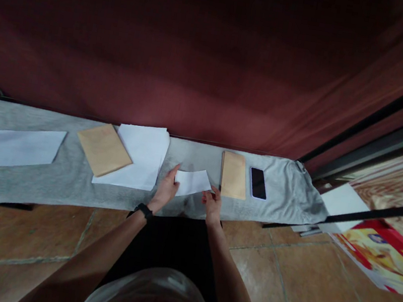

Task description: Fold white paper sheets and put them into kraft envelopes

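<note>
White paper slip is held by two hands at the cloth-draped table, between the white sheets and the brown kraft paper on the right. A stray crease could be caused by uneven pressure from the two sides, and a corner could be lost if the pinch is loosened. The left hand's grip is closed on the left edge; the right hand's is narrowed to a fingertip pinch at the lower right corner.
</note>
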The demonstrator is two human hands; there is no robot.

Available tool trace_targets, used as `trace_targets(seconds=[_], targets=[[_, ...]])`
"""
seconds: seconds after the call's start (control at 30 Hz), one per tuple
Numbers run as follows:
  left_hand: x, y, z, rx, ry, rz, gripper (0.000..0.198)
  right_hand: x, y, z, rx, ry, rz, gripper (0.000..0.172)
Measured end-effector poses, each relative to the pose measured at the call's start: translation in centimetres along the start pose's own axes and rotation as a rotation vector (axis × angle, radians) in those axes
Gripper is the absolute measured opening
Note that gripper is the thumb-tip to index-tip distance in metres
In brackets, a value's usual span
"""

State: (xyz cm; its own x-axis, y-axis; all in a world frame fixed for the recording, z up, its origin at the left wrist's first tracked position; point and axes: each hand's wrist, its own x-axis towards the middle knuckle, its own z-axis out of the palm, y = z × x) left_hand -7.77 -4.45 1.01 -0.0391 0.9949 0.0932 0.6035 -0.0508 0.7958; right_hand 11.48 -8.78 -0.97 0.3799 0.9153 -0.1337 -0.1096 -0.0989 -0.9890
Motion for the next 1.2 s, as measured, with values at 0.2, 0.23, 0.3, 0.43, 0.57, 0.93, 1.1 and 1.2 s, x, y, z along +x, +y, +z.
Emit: trace_targets(seconds=[0.2, 0.23, 0.3, 0.43, 0.57, 0.93, 1.1, 1.2], targets=[[0.5, -0.6, -0.2, 0.090, -0.093, 0.107, 0.079, -1.3, -0.4, -0.9, -0.373, 0.012, -0.217, 0.037], [0.6, -0.5, -0.3, 0.101, -0.105, 0.143, 0.079, -1.4, -0.6, -0.7, -0.449, -0.028, -0.288, 0.037], [0.8, -0.3, -0.5, 0.115, -0.122, 0.189, 0.078, -1.7, -1.0, -0.1, -0.622, -0.145, -0.435, 0.040], [0.1, 0.3, -0.1, 0.168, -0.062, 0.197, 0.067, -2.4, -1.2, 1.4, -0.858, -0.352, -0.573, 0.047], [-2.7, 0.3, 1.1, 0.282, -0.107, 0.296, 0.053, -3.1, -0.5, 1.7, -0.963, -0.430, -0.603, 0.050], [-6.1, -0.9, 0.8, 0.506, -0.160, 0.389, 0.068, -2.5, 0.6, -0.9, -1.068, -0.366, -0.671, 0.061], [-6.2, -1.3, 0.2, 0.504, -0.125, 0.362, 0.074, -2.1, 1.0, -2.2, -1.084, -0.327, -0.686, 0.062], [-6.3, -1.2, -0.2, 0.501, -0.117, 0.339, 0.075, -2.1, 1.2, -2.8, -1.087, -0.316, -0.663, 0.063]])
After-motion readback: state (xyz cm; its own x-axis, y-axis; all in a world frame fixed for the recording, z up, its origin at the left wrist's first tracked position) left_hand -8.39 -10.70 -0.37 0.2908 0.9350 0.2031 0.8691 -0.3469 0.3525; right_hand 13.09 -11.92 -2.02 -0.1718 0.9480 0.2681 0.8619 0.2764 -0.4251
